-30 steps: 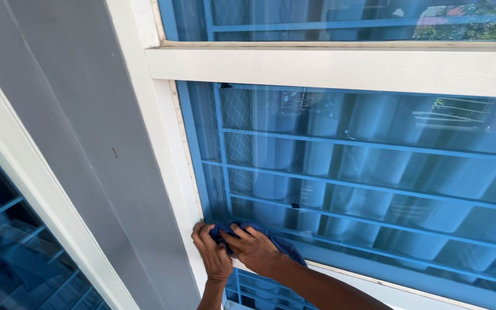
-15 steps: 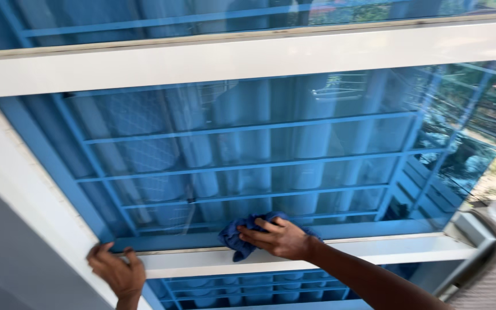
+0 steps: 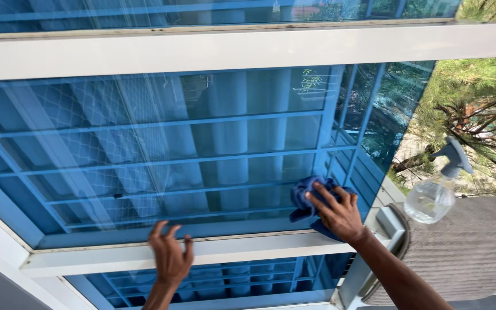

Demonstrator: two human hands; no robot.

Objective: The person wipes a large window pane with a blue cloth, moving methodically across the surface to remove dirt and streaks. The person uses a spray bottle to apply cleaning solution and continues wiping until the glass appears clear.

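Blue-tinted window glass (image 3: 162, 143) is filling most of the view, and it is showing blue horizontal grille bars (image 3: 144, 123) behind it. White painted frame rails are bounding the pane: an upper rail (image 3: 231, 49) is running across the top, and a lower rail (image 3: 144, 255) is running beneath the pane. Green trees (image 3: 477, 109) are showing to the right, past the frame edge, and a brown ribbed surface (image 3: 466, 241) is lying below them. A clear plastic spray bottle with a grey trigger head (image 3: 436, 189) is standing on that surface, well apart from both hands.

The right hand (image 3: 337, 212) is pressing a crumpled dark blue cloth (image 3: 311, 192) flat against the lower right corner of the glass, with its fingers spread over the cloth. The left hand (image 3: 170, 255) is resting on the lower rail, fingers open and curled over the rail edge, and it is holding nothing
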